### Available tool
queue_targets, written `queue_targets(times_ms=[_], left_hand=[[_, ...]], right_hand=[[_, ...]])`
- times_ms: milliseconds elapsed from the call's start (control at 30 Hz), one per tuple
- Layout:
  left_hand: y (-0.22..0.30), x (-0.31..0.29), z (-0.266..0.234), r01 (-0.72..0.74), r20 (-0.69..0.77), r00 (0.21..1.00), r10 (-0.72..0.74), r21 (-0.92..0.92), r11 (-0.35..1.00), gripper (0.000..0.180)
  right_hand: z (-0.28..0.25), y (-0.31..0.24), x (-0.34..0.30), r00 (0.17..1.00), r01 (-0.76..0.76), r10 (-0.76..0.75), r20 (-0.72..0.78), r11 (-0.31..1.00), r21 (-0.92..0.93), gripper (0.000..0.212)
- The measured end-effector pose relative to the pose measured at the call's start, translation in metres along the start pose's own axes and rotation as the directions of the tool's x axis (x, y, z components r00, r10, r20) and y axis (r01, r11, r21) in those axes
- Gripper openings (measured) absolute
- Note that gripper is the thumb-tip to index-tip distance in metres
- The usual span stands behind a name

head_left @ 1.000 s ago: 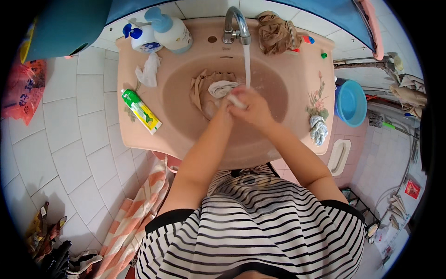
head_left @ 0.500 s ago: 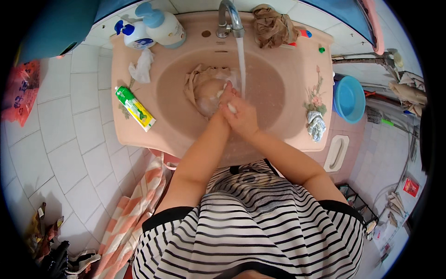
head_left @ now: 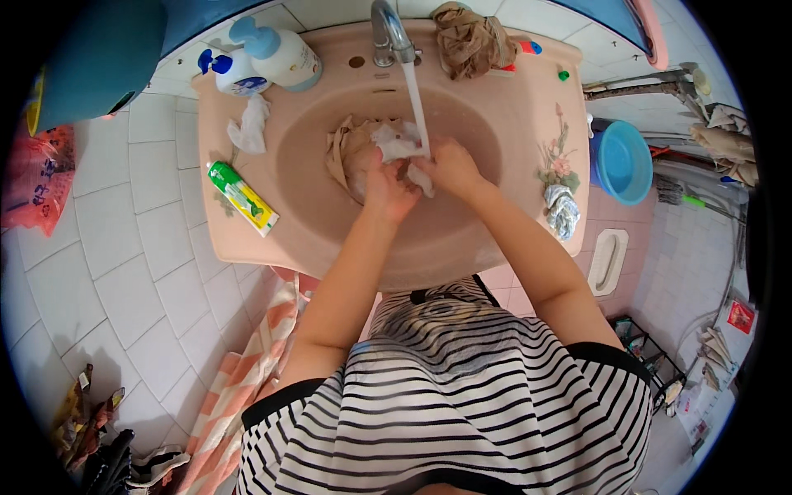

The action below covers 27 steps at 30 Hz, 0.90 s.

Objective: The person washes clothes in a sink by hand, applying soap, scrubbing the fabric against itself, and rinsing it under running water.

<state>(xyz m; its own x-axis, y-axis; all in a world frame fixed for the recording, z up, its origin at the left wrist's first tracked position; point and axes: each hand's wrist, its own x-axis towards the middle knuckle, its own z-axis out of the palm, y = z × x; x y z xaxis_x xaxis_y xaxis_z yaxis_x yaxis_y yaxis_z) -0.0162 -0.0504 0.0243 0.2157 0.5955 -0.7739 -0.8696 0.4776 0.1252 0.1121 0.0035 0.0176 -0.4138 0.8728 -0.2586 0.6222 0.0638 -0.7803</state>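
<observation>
Over the pink sink [head_left: 309, 235], both of my hands grip a wet white cloth [head_left: 396, 145], spread out between them. My left hand [head_left: 388, 190] has its fingers closed on the near left part. My right hand [head_left: 451, 167] pinches the right side, just beside the stream. Water runs from the chrome faucet [head_left: 392, 35] onto the cloth. Left of my hands, a beige cloth [head_left: 346, 150] lies wet in the bowl, partly hidden behind the white one. Some fingertips are covered by the cloth.
Two pump bottles [head_left: 285, 59], a crumpled white cloth [head_left: 250, 125] and a toothpaste tube [head_left: 241, 198] rest on the left rim. A brown cloth [head_left: 472, 41] is bunched behind the faucet's right side. A small patterned cloth [head_left: 562, 213] lies right; a blue bucket [head_left: 624, 163] stands beyond.
My hands were pressed together around the bunched white cloth. They have moved apart, and the cloth is now opened out under the water.
</observation>
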Motion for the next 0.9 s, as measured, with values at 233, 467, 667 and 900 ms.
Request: queue_targets(times_ms=[233,467,667,900], left_hand=[[0.002,0.060,-0.047,0.474,0.546,0.785,-0.293,-0.225,0.851,0.052],[-0.030,0.061,-0.019,0.064,0.069,0.996,-0.056,-0.121,0.991,0.055],[-0.030,0.060,-0.023,-0.004,0.031,0.999,0.008,-0.116,0.993,0.057],[-0.027,0.051,-0.012,-0.036,0.020,0.999,0.038,-0.080,0.996,0.060]], right_hand=[[0.021,-0.032,-0.041,0.920,0.385,-0.374,-0.119,0.918,0.090,0.023],[0.034,0.000,-0.022,0.947,0.033,-0.053,-0.317,0.997,-0.069,0.018],[0.037,-0.011,-0.023,0.956,-0.030,0.018,-0.292,0.999,-0.035,0.020],[0.023,0.019,0.008,0.962,-0.138,0.120,-0.246,0.989,-0.058,0.023]])
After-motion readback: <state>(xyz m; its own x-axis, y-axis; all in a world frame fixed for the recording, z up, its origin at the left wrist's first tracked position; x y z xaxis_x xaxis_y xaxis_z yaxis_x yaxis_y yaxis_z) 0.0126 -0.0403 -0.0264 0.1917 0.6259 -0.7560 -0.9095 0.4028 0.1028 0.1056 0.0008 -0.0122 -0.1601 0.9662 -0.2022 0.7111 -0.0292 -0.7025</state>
